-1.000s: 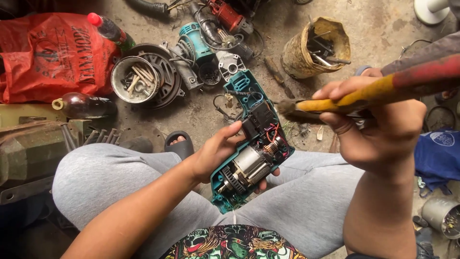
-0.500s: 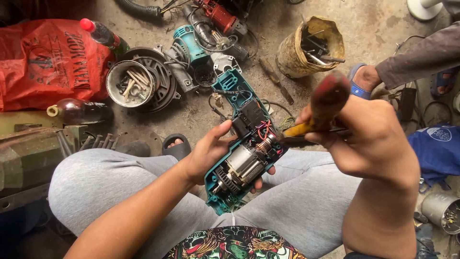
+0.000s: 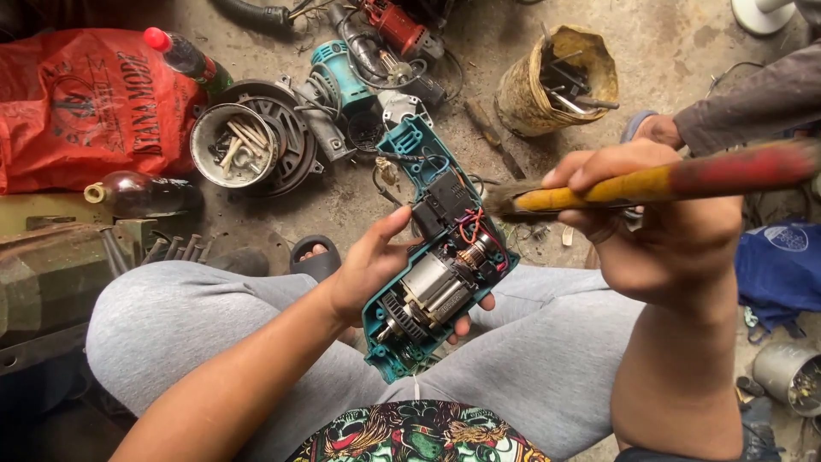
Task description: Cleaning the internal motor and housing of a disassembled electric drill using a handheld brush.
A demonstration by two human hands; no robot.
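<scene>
My left hand (image 3: 368, 265) grips an opened teal power drill half-shell (image 3: 432, 257) above my lap, its motor, gears, switch and red wires exposed. My right hand (image 3: 658, 231) holds a brush with a yellow and red handle (image 3: 650, 180) level. Its dark bristles (image 3: 505, 198) sit just right of the drill's switch block, close to it; I cannot tell if they touch. My knees in grey trousers (image 3: 197, 316) lie under both hands.
On the concrete floor: a red plastic bag (image 3: 77, 103), two bottles, a metal bowl of parts (image 3: 235, 145), more power tool bodies (image 3: 342, 85), a battered tin of tools (image 3: 556, 77). Another person's sleeve and hand (image 3: 744, 107) are at right. A blue bag (image 3: 782, 265) lies beside my right arm.
My right hand swung the brush from level to steeply tilted and back to level, its bristles staying near the drill's switch area. The left hand kept hold of the drill shell.
</scene>
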